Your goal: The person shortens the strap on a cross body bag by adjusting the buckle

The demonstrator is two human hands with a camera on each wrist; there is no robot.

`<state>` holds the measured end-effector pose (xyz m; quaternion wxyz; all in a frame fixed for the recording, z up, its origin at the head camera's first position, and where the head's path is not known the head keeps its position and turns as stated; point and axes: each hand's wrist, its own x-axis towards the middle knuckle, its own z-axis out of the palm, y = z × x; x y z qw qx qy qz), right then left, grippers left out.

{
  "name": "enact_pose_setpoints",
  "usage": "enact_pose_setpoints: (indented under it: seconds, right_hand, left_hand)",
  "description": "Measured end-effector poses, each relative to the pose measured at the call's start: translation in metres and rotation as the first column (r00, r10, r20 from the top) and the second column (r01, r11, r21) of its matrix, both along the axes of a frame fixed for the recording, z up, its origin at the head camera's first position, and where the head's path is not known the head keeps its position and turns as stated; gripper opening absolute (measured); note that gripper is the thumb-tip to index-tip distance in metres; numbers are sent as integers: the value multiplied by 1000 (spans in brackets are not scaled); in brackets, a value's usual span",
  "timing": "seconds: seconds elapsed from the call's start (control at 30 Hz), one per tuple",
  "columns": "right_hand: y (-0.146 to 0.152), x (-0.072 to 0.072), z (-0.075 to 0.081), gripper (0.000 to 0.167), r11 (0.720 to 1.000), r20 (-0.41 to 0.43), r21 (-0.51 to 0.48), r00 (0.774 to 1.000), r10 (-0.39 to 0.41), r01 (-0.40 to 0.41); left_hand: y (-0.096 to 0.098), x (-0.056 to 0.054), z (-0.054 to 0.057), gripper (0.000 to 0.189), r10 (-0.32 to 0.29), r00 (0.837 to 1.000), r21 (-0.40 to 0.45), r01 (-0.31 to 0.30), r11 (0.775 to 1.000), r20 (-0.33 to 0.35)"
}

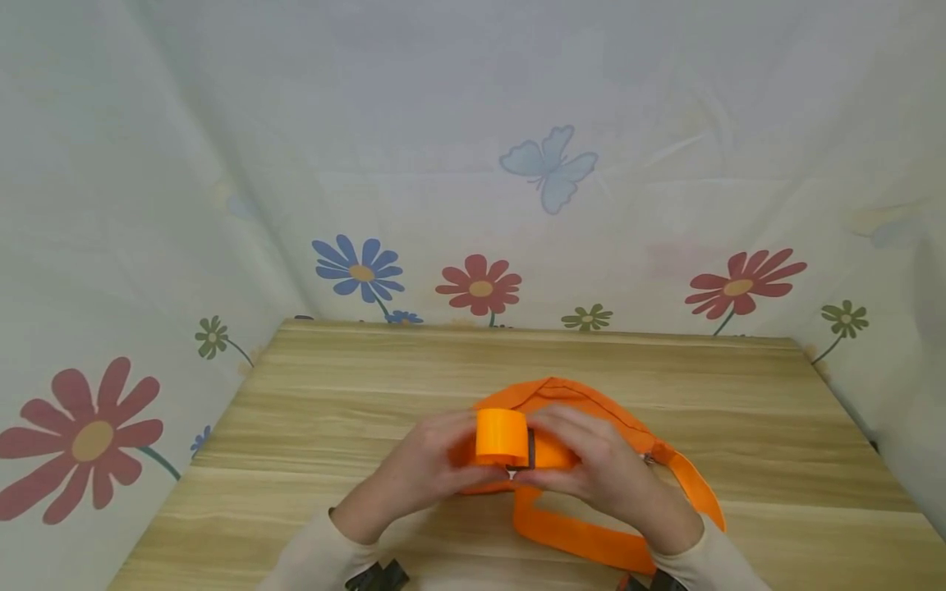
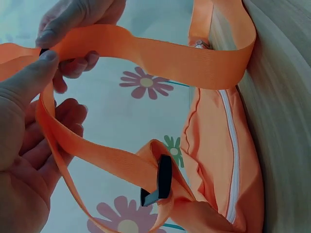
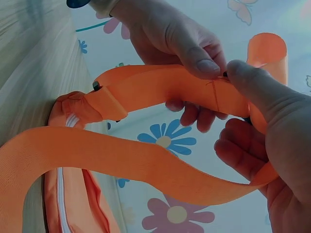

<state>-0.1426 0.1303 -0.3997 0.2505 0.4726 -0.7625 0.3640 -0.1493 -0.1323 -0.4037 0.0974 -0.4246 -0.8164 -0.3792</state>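
Note:
An orange waist bag (image 1: 576, 398) with a white zipper (image 2: 229, 116) lies on the table behind my hands. My left hand (image 1: 417, 464) pinches its orange strap (image 1: 584, 538) between thumb and fingers. Close beside it, my right hand (image 1: 617, 468) grips the strap at a small black buckle (image 1: 531, 450), mostly covered by the fingers. A loop of webbing stands up between the two hands. Farther along the strap, a black slider (image 2: 164, 179) hangs near one end of the bag in the left wrist view.
The wood-grain table (image 1: 332, 377) extends around the bag. A pale curtain (image 1: 414, 164) printed with flowers and a butterfly encloses its back and sides. A slack length of strap curves toward the table's right front.

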Motion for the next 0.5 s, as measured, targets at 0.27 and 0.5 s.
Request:
enact_pose_setpoints:
  seconds: [0.27, 0.5]
  right_hand:
    - [0, 0, -1, 57, 1000, 3, 3, 1000, 16, -16]
    - [0, -1, -4, 50, 999, 17, -30, 1000, 21, -21]
  left_hand:
    - [-2, 2, 2, 49, 27, 999, -29, -26, 999, 43]
    - [-3, 3, 4, 43, 65, 997, -62, -63, 996, 39]
